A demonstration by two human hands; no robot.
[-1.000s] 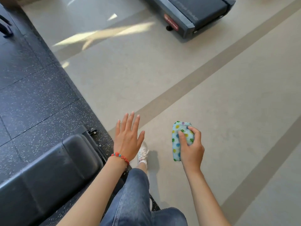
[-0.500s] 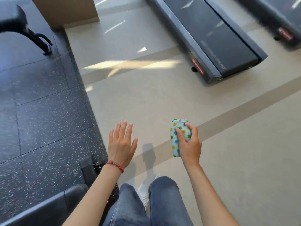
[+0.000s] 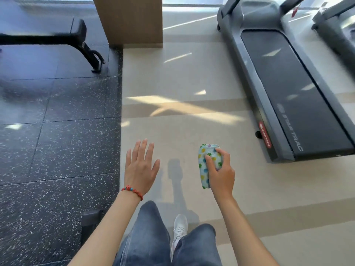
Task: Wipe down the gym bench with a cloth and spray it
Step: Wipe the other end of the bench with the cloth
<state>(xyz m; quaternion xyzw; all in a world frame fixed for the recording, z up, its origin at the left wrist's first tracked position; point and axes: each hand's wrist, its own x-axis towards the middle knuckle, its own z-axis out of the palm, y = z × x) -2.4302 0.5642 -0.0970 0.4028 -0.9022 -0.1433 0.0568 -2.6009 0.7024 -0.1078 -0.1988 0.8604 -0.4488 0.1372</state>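
My right hand (image 3: 221, 173) grips a folded cloth (image 3: 206, 166), pale blue with coloured dots, held upright above the beige floor. My left hand (image 3: 140, 167) is held out flat beside it, fingers straight, holding nothing; a red bead bracelet circles its wrist. A black gym bench (image 3: 57, 33) stands far off at the top left on the dark rubber mat. Only a dark foot piece (image 3: 90, 221) of the near bench shows by my left forearm. No spray bottle is in view.
A grey treadmill (image 3: 288, 89) lies on the right, with a second one (image 3: 338, 27) at the far right edge. A wooden pillar (image 3: 130, 20) stands at the top centre. Speckled black mat (image 3: 57, 141) covers the left floor. My jeans and a white shoe (image 3: 179, 229) are below.
The view has swung up and away from the near bench, which has dropped out of sight; the far bench, pillar and treadmills have come in. Both hands keep their poses.
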